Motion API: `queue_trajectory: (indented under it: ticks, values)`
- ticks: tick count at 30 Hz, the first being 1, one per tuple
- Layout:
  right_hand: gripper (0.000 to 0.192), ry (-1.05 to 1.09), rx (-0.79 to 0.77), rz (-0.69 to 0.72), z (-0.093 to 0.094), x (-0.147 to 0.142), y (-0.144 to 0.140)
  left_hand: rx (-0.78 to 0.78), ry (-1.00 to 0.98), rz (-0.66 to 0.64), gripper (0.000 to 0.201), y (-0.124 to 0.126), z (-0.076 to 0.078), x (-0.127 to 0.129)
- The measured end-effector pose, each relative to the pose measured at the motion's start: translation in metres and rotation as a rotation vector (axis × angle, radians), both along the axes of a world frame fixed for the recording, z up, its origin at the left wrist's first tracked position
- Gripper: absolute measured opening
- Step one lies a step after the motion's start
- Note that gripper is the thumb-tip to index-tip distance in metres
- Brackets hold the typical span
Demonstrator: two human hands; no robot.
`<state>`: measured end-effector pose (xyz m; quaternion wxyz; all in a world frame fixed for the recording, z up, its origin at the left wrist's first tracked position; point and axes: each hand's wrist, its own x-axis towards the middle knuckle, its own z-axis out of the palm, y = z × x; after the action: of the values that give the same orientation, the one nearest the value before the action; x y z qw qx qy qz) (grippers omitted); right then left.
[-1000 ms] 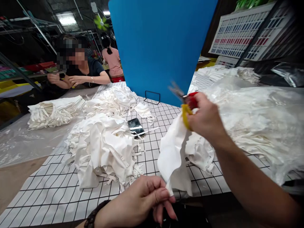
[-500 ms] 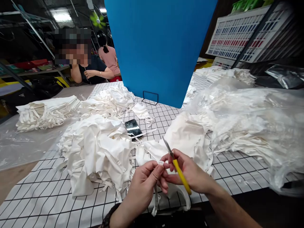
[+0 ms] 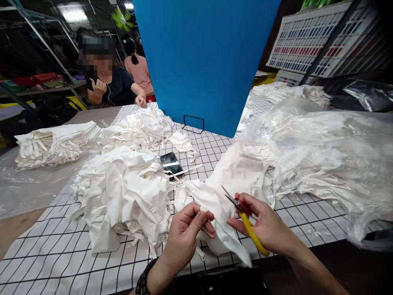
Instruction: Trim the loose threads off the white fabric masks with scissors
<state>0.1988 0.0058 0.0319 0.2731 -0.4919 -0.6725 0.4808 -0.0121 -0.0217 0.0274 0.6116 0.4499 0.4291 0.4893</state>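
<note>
My left hand (image 3: 187,229) pinches an edge of a white fabric piece (image 3: 215,213) that lies on the checked table cover (image 3: 61,254) in front of me. My right hand (image 3: 264,223) grips small snips (image 3: 245,221) with a yellow and red handle. Their blades are slightly apart and point up and left, just above the fabric. The two hands are a few centimetres apart over the same piece.
Heaps of white fabric pieces (image 3: 123,192) lie left and behind, with a stacked bundle (image 3: 52,143) at far left. A phone (image 3: 172,164) lies mid-table. Clear plastic bags of white pieces (image 3: 322,151) fill the right. A blue board (image 3: 205,61) stands behind. A seated person (image 3: 110,82) is across.
My right hand came down from chest height with the snips to the fabric near my left hand. The piece now lies on the table. The seated person stretched one hand to the table.
</note>
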Motion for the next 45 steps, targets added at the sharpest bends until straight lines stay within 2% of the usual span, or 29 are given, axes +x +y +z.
queue_trajectory:
  ticks: [4, 8, 19, 28, 35, 40, 42, 45]
  values:
    - [0.042, -0.317, 0.095, 0.046, 0.011, 0.008, -0.008, 0.136, 0.223, 0.018, 0.024, 0.001, -0.004, -0.001]
    - [0.044, -0.425, 0.117, 0.060, 0.013, 0.000, -0.014, 0.215, 0.293, -0.029, 0.027, 0.000, -0.006, 0.000]
    - [0.043, -0.415, 0.131, 0.067, 0.014, -0.014, -0.017, 0.248, 0.315, -0.065, 0.021, -0.004, -0.011, -0.002]
    - [0.027, -0.491, 0.189, 0.095, 0.008, -0.010, -0.019, 0.197, 0.267, -0.105, 0.023, -0.006, -0.013, -0.004]
    - [0.038, -0.484, 0.209, 0.098, 0.011, -0.010, -0.019, 0.135, 0.258, -0.145, 0.022, -0.005, -0.010, -0.005]
    - [0.034, -0.488, 0.258, 0.104, 0.002, -0.009, -0.019, 0.114, 0.238, -0.153, 0.024, -0.006, -0.005, -0.006]
    - [0.037, -0.441, 0.239, 0.091, -0.003, -0.008, -0.020, 0.088, 0.225, -0.159, 0.025, -0.005, -0.004, -0.006]
    - [0.038, -0.263, 0.096, 0.088, -0.007, -0.002, -0.021, 0.039, 0.200, -0.150, 0.027, -0.004, -0.004, -0.004]
